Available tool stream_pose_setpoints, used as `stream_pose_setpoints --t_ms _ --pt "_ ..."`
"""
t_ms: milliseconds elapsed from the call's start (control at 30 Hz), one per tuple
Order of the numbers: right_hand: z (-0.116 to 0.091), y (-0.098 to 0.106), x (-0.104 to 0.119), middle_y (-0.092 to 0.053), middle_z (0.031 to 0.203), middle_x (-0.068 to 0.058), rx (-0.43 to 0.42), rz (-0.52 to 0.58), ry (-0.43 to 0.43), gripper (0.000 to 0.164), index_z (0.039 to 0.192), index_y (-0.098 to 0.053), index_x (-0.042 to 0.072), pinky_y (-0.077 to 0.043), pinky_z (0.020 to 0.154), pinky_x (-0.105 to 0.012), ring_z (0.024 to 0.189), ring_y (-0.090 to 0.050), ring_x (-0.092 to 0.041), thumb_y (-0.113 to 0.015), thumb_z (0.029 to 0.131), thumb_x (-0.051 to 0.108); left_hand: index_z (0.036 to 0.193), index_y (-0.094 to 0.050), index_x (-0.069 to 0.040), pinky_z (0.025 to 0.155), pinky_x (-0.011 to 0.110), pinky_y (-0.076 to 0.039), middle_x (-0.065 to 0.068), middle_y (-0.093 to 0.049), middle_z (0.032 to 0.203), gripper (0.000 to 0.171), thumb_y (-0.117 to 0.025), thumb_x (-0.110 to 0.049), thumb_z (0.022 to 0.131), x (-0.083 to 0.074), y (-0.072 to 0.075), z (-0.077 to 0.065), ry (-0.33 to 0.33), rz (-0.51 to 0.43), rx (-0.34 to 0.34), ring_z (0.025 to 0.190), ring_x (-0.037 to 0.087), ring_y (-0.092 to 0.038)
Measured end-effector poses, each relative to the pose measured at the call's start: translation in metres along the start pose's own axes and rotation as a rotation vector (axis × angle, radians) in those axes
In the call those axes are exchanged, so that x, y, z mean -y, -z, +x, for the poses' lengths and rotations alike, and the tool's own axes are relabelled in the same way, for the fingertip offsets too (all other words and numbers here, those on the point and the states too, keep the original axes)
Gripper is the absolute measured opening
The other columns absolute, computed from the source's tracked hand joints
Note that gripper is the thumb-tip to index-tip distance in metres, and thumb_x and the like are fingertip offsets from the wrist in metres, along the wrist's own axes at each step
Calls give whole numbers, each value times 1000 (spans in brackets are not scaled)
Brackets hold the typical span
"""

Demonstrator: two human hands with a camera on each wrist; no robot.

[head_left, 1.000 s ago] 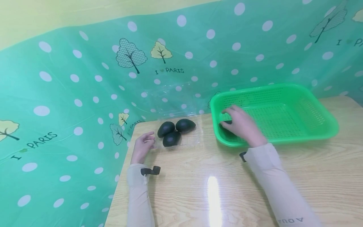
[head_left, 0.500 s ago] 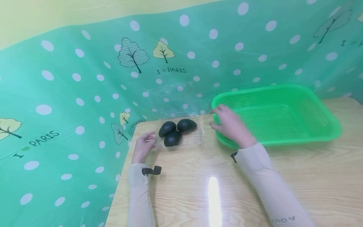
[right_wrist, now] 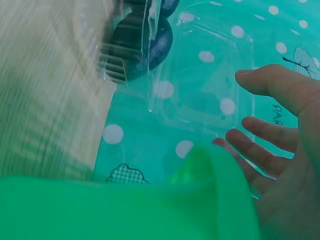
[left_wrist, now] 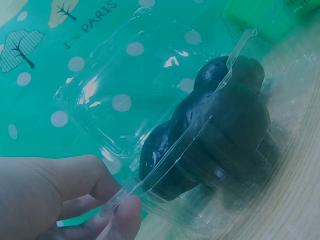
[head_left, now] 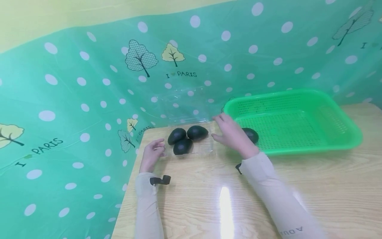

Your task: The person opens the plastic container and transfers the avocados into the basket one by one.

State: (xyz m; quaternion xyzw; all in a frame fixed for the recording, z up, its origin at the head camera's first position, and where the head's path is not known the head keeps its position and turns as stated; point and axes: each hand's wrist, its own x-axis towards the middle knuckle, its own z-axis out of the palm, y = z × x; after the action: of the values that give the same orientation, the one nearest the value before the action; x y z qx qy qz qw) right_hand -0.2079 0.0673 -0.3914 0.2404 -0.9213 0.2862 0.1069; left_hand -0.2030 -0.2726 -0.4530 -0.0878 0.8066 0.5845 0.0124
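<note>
Behind the avocados [head_left: 183, 146], dotted cloth [head_left: 209, 43]

I see three glossy, dark, egg-shaped fruits [head_left: 183, 146] bunched together in a clear plastic box [head_left: 203, 148], its lid [head_left: 183, 104] raised behind them. Right of it, my feed shows a fourth fruit [head_left: 252, 134] inside a perforated green basket [head_left: 292, 127], at its left end

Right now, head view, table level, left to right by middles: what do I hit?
Left hand → clear container holding three dark avocados → right hand → lone dark avocado → green basket around that avocado.
</note>
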Motion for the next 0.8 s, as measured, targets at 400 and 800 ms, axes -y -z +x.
stream_pose_setpoints --t_ms 400,800 --pt "12 -22 9 -50 135 -18 56 -5 14 67 143 -45 1 -50 104 -44 124 -48 -34 -76 84 13 141 -50 2 77 32 -62 28 -54 128 49 -56 2 93 -4 1 -3 -3 -13 8 85 19 -65" --pt "25 -46 12 -45 143 -17 139 56 -3 73 147 -41 4 -51 105 -43 130 -47 -33 -77 83 10 138 -54 1 69 24 -61 27 -57 123 49 -55 5 89 -1 0 -1 -7 -12 -12 96 36 -63"
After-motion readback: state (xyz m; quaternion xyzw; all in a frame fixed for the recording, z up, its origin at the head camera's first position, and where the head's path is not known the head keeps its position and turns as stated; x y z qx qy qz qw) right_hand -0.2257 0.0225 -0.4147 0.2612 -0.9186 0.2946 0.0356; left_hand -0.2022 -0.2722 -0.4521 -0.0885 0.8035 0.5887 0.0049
